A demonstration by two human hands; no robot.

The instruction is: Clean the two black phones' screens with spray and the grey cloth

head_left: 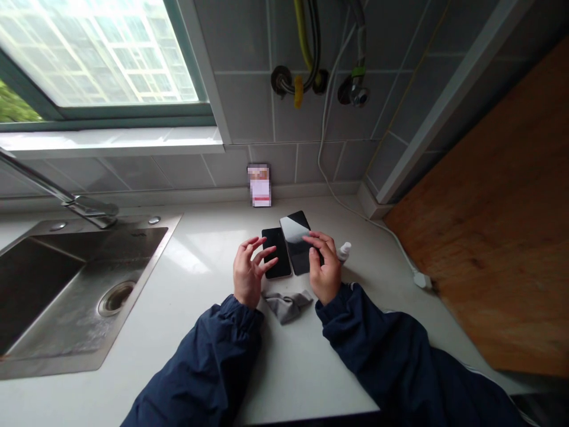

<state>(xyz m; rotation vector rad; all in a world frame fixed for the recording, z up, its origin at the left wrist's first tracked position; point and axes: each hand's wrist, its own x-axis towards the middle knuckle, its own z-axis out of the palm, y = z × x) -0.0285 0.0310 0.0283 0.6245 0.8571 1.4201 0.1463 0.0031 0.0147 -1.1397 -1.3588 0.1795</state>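
Two dark, flat, glossy phone-like devices lie side by side on the white counter (195,332). My left hand (249,273) is held at the left edge of the smaller device (280,261), its fingers apart and nothing in them. Over the right side of the larger device (296,237), which reflects light, my right hand (326,267) hovers with loosely bent fingers, thumb apart, holding nothing. Whether either hand touches a device I cannot tell. A crumpled grey cloth (287,306) lies between my wrists. Partly hidden behind my right hand stands a small bottle with a white top (344,250).
A phone with a lit screen (261,188) leans against the tiled wall. To the left is a steel sink (146,279) with a faucet (91,207). A white cable (355,210) runs to a power plug (422,280) beside a wooden panel (498,237) at right.
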